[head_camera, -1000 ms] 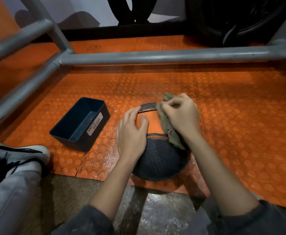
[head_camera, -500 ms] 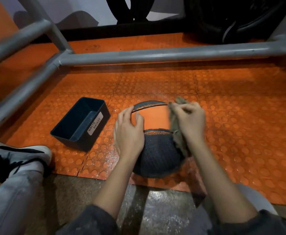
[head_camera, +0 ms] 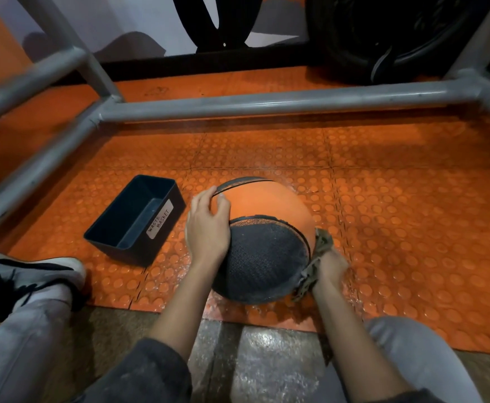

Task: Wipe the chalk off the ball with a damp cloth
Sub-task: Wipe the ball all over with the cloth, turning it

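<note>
The right hand [head_camera: 329,267], gripping the cloth [head_camera: 322,242], had swept down the ball's [head_camera: 267,205] right side, so wiping was under way; the flat left hand [head_camera: 207,228] steadied it.

Dark plastic bin [head_camera: 134,219]: white label [head_camera: 159,223] on its long outer side, handwritten in black capitals, two lines, "WASTE BASKET". No other legible text.

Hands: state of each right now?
Left hand: open, palm and fingers resting on the ball.
Right hand: grips the cloth against the ball.
</note>
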Demonstrator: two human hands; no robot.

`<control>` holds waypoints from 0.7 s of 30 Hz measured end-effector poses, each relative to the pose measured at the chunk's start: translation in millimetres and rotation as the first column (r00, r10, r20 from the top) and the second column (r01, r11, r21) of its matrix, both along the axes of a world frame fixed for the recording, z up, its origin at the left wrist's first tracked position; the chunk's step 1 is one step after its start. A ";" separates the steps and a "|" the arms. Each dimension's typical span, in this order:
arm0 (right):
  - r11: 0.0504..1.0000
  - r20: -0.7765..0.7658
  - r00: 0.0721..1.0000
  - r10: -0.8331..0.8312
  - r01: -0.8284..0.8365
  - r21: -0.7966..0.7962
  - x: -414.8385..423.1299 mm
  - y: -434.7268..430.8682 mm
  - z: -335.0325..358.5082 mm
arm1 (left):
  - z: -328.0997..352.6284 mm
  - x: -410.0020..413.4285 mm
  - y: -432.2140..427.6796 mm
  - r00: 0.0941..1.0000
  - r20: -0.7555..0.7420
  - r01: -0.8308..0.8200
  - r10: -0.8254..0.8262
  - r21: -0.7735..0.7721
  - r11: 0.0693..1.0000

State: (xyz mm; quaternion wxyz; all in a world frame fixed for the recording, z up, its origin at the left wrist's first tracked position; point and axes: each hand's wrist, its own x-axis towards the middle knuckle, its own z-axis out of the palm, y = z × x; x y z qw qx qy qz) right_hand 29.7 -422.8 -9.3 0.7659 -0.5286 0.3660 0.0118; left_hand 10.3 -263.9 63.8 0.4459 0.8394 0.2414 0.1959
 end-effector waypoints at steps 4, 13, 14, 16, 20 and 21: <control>0.944 0.414 0.910 0.033 0.108 -0.312 -2.5 20.0 40.0 | 0.8 0.7 1.0 1.000 -0.020 -0.011 0.011 -0.002 1.000; 0.855 0.581 0.808 0.092 0.234 -0.462 2.2 19.4 32.5 | 4.6 6.8 -7.8 0.999 -0.048 0.017 -0.014 0.050 0.999; 0.896 0.501 0.865 0.027 0.201 -0.396 4.6 12.5 25.1 | 4.8 6.8 -9.5 0.999 -0.050 0.010 -0.007 0.057 0.998; 0.963 0.347 0.935 -0.072 0.156 -0.220 7.6 5.4 9.3 | 5.9 8.3 -12.4 0.998 -0.056 0.003 0.001 0.076 0.997; 0.982 0.145 0.980 -0.139 0.155 -0.107 5.7 -1.6 1.3 | 8.4 11.2 -20.1 0.997 -0.082 0.009 0.001 0.117 0.993; 0.979 0.165 0.977 -0.135 0.157 -0.129 4.5 0.1 6.4 | 9.1 12.0 -21.6 0.996 -0.094 0.005 0.007 0.129 0.992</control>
